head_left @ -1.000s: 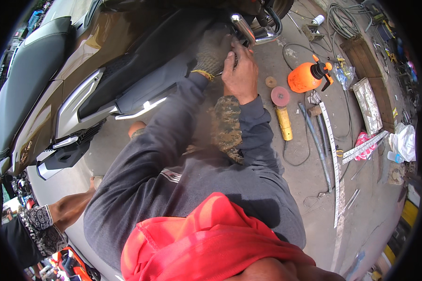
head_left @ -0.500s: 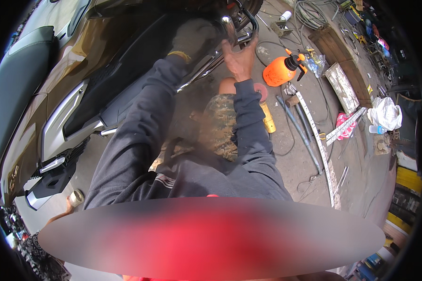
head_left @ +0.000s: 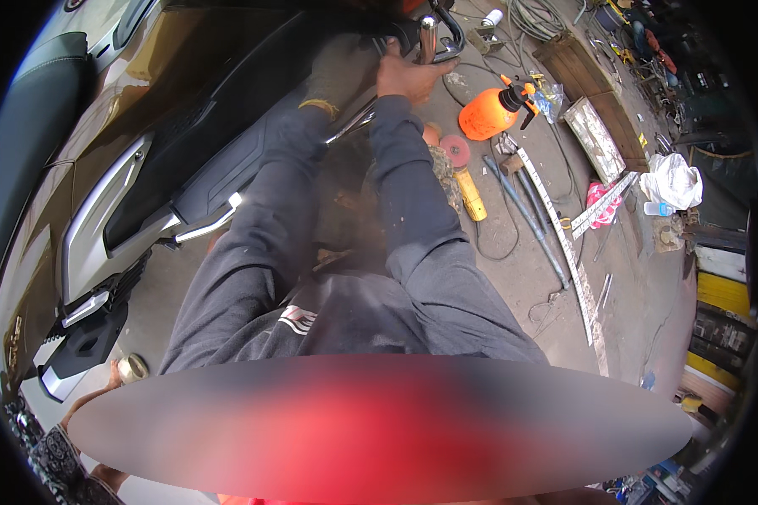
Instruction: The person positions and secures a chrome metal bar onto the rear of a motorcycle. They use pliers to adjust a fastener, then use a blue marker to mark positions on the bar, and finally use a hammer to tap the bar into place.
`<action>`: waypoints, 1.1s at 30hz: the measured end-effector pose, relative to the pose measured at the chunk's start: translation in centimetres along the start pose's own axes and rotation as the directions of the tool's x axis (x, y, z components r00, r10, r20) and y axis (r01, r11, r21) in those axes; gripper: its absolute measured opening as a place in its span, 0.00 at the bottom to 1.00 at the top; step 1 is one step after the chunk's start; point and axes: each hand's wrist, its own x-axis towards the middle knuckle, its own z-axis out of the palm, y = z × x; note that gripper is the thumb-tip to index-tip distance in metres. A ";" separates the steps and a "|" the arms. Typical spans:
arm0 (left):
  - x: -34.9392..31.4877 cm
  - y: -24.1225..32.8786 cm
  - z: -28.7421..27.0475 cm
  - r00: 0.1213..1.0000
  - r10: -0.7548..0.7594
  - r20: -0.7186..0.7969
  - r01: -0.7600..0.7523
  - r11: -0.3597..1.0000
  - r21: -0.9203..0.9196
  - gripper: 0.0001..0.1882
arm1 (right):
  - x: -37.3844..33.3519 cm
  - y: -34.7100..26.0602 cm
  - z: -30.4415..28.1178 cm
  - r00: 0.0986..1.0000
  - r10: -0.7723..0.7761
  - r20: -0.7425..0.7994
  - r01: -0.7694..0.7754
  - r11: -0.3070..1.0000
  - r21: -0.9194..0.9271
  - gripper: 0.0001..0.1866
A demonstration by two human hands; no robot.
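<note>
On my left hand (head_left: 338,69) is a dull work glove with a yellow cuff. It reaches along the dark side panel of a brown and black motorbike (head_left: 173,118), and its fingers are lost in shadow. Just right of it, my bare right hand (head_left: 406,77) is wrapped against a chrome tube bar (head_left: 429,40) at the bike's far end, thumb pointing up. A black curved tube (head_left: 455,29) rises beside that bar. Between my forearms, another chrome tube (head_left: 351,122) slants down from the hands.
Right of my arms lie an orange pump sprayer (head_left: 483,116), a yellow angle grinder (head_left: 470,195), a hammer (head_left: 511,164), metal pipes (head_left: 535,227) and a long ruled strip (head_left: 556,219). Cables snake over the floor. At lower left, another person's hand (head_left: 114,376) is by a pale roll (head_left: 132,369).
My right hand has moved left and slightly up, closer to the gloved left hand. My view has shifted, so the floor items sit further left.
</note>
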 end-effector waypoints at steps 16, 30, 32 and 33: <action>-1.4 -2.1 0.1 0.978 0.069 0.197 -0.127 0.946 0.298 0.36 | -0.9 -0.9 1.2 0.978 -0.047 -0.204 0.035 0.997 -0.062 0.65; 0.0 -2.5 -0.8 0.979 0.131 0.158 -0.169 0.950 0.262 0.23 | -1.9 -0.7 2.8 0.969 0.106 -0.225 -0.114 0.993 -0.022 0.54; 0.4 -2.3 -1.1 0.975 0.169 0.146 -0.203 0.944 0.261 0.22 | -1.8 -0.7 2.1 0.966 0.205 -0.160 -0.211 0.977 -0.021 0.56; 0.9 -2.4 -1.0 0.992 0.057 0.116 -0.068 0.993 0.094 0.21 | -1.9 -0.7 1.8 0.961 0.229 -0.156 -0.233 0.972 -0.010 0.59</action>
